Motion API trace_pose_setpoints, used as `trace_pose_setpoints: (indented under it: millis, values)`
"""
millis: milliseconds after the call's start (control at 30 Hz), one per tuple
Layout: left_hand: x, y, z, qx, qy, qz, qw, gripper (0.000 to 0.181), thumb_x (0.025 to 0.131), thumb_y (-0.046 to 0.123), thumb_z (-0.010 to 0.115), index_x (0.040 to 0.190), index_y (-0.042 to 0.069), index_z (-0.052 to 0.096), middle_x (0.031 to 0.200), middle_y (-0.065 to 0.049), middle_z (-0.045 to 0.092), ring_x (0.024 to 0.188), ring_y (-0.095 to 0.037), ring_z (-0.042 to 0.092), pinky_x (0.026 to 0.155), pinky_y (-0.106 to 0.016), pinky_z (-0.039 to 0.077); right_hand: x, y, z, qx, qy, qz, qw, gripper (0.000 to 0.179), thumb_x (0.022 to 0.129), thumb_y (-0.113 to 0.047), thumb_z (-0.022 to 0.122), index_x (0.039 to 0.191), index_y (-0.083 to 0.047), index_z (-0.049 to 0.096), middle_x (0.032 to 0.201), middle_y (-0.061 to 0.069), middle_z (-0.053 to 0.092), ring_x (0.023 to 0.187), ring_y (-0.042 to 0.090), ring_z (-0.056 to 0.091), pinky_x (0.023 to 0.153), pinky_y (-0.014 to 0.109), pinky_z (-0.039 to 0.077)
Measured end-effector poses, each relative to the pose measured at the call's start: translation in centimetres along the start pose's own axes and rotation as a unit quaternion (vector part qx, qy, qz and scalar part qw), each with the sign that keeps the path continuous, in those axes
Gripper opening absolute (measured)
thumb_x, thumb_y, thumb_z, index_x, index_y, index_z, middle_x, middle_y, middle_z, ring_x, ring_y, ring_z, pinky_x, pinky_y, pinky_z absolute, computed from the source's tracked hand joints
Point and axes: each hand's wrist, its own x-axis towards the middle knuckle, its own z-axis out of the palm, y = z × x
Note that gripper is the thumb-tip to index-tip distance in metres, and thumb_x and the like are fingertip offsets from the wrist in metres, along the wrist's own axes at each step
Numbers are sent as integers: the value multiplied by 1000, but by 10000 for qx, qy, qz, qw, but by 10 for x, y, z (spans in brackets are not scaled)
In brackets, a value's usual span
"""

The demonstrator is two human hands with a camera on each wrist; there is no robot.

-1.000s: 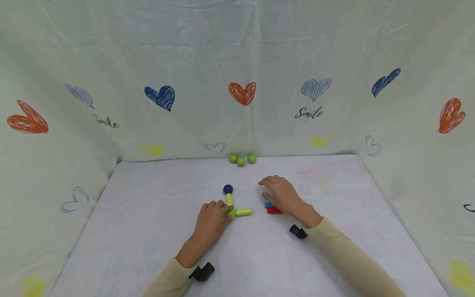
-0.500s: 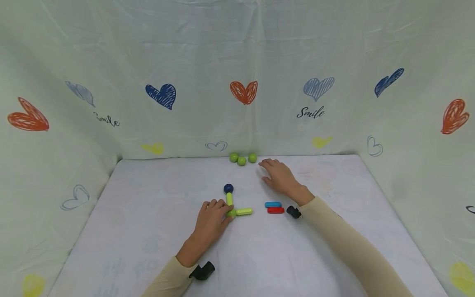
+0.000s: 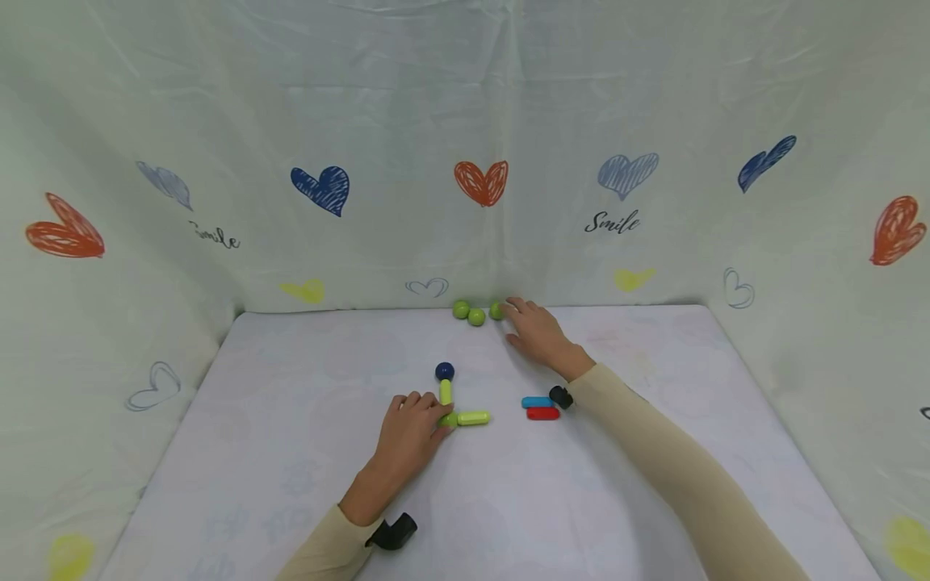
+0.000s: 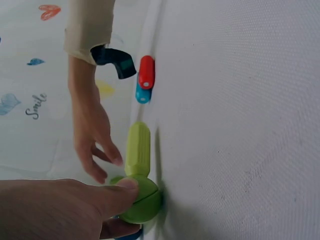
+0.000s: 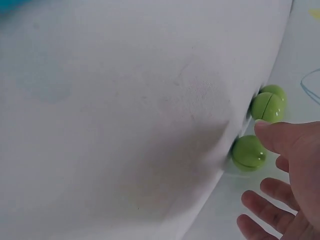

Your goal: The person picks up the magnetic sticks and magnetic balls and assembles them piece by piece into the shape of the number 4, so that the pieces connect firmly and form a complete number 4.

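Observation:
My left hand (image 3: 408, 432) pinches a green ball (image 4: 145, 201) between thumb and fingers. One yellow-green rod (image 3: 474, 418) sticks out from that ball to the right. A second yellow-green rod (image 3: 446, 392) runs away from it to a dark blue ball (image 3: 445, 371). At the back of the table my right hand (image 3: 536, 331) reaches beside the rightmost loose green ball (image 5: 249, 153), its fingers spread and partly bent. Whether a fingertip touches that ball, I cannot tell. Two other green balls (image 3: 475, 317) lie just left of it.
A blue rod (image 3: 536, 402) and a red rod (image 3: 542, 413) lie side by side under the right forearm's wrist camera (image 3: 561, 397). A white curtain (image 3: 378, 242) printed with hearts hangs behind the table's (image 3: 305, 379) back edge.
The right hand has moved from above the blue and red rods to the green balls at the back, uncovering the rods. My left hand keeps its grip on the joined piece.

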Motion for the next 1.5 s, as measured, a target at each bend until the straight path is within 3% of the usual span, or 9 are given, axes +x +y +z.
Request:
trace_pose_setpoints:
  millis: [567, 733, 933, 1100, 1233, 1500]
  values:
    - [0, -1, 2, 139, 14, 48, 9999, 31, 86, 26, 89, 115, 19, 82, 100, 2, 71, 96, -19, 63, 91, -42, 50, 26, -3, 3, -321, -46, 35, 9995, 43, 101, -13, 73, 141, -4, 62, 141, 15, 63, 130, 33, 60, 107, 48, 52]
    - [0, 0, 1, 47, -22, 21, 10000, 32, 86, 26, 90, 116, 19, 82, 102, 2, 71, 96, -19, 63, 90, -42, 50, 28, -5, 2, -484, 89, -53, 9988, 29, 101, -10, 73, 129, -5, 72, 128, 13, 71, 120, 32, 66, 99, 46, 56]
    - [1, 0, 1, 28, -27, -15, 10000, 32, 86, 27, 90, 117, 19, 82, 101, 2, 72, 96, -20, 64, 90, -42, 51, 25, -7, 1, -528, -67, 58, 9986, 27, 100, -10, 73, 127, -6, 74, 124, 12, 74, 116, 31, 68, 100, 46, 55]
    - [0, -1, 0, -49, -37, -75, 10000, 32, 86, 27, 90, 116, 19, 82, 100, 2, 72, 95, -19, 65, 89, -42, 51, 12, -9, -6, -494, -91, -28, 9987, 27, 98, -9, 76, 124, -6, 76, 120, 12, 77, 107, 32, 68, 95, 46, 57]
    - [1, -1, 0, -112, -87, -159, 9998, 32, 86, 26, 90, 116, 18, 83, 99, 2, 72, 94, -19, 64, 89, -42, 51, -7, -14, -12, -302, 201, -241, 9991, 25, 94, -9, 80, 119, -6, 79, 114, 9, 78, 100, 30, 68, 87, 43, 58]
    - [2, 0, 2, -145, -229, -290, 9992, 32, 86, 25, 89, 116, 18, 82, 100, 2, 72, 95, -20, 63, 91, -44, 51, -50, -33, -19, 615, 540, -464, 9956, 29, 90, -12, 86, 116, -5, 79, 112, 8, 79, 99, 27, 68, 86, 41, 58]
